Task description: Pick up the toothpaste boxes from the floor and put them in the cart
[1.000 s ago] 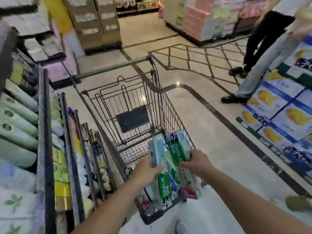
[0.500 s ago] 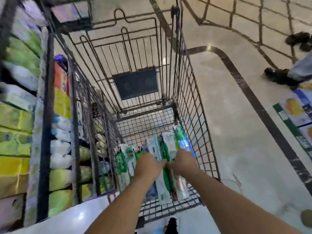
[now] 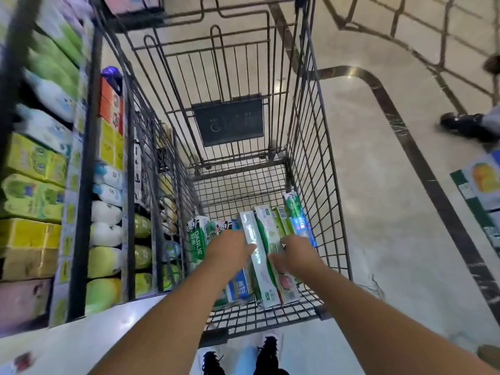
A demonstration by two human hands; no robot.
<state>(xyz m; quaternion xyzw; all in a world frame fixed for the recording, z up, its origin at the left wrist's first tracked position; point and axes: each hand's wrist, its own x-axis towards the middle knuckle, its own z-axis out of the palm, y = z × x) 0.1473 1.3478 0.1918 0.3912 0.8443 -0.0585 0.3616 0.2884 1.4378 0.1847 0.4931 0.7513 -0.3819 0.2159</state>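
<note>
The wire shopping cart (image 3: 319, 147) stands right in front of me, seen from above. Several green-and-white toothpaste boxes (image 3: 266, 234) stand bunched on edge at the near end of its basket. My left hand (image 3: 230, 247) holds the bunch from the left, fingers against a silvery box. My right hand (image 3: 297, 255) grips it from the right, fingers curled round a box's edge. A box marked DARLIE (image 3: 198, 239) leans against the cart's left wall, and a blue-ended box (image 3: 296, 212) leans on the right wall. More boxes lie hidden under my hands.
Store shelves (image 3: 35, 163) packed with green, yellow and white packs run close along the cart's left side. Another person's black shoe (image 3: 465, 125) and stacked cartons (image 3: 484, 180) are on the right. My own shoes (image 3: 266, 355) stand below the cart's near end.
Both hands have carried the bunch of boxes from above the cart's rim down into the basket. My view has tilted down over the cart.
</note>
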